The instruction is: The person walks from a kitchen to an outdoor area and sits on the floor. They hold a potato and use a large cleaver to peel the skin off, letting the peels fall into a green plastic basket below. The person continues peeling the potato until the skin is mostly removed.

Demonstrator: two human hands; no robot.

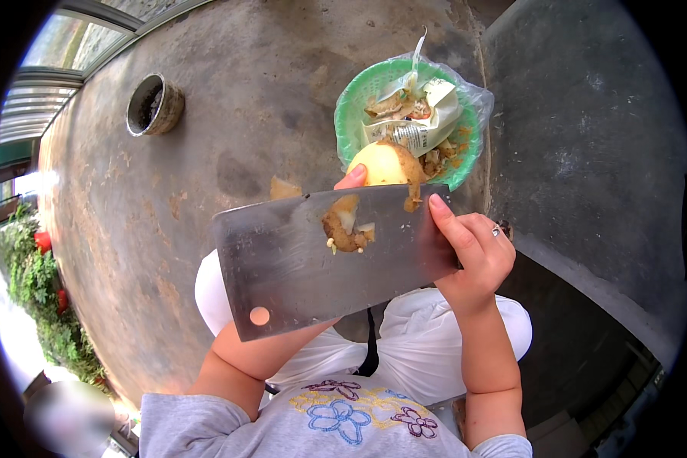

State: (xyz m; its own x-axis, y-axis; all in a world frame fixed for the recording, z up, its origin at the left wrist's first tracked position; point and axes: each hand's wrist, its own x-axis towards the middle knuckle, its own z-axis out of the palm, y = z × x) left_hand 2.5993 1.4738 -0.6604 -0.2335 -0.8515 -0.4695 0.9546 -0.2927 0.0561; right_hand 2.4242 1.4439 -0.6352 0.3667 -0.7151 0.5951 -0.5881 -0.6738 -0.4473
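Note:
A broad dark cleaver (282, 267) lies across the middle of the view, its blade reaching left, with a round hole near its lower left corner. My right hand (473, 252) is closed around its right end, thumb laid along the blade's upper corner. Just beyond the blade is a partly peeled potato (375, 162), yellow with brown skin left on its right side. My left hand (351, 178) holds it; only the thumb shows, the rest hidden behind the blade. A strip of peel (413, 195) hangs from the potato. Another piece of peel with pale sprouts (343, 225) clings to the blade.
Beyond the potato, a green plastic basket (348, 107) lined with a clear bag holds peels and a torn white package (427, 133). A round pot (168, 114) stands on the concrete floor at far left. A dark wall rises at right; potted plants (46, 282) line the left.

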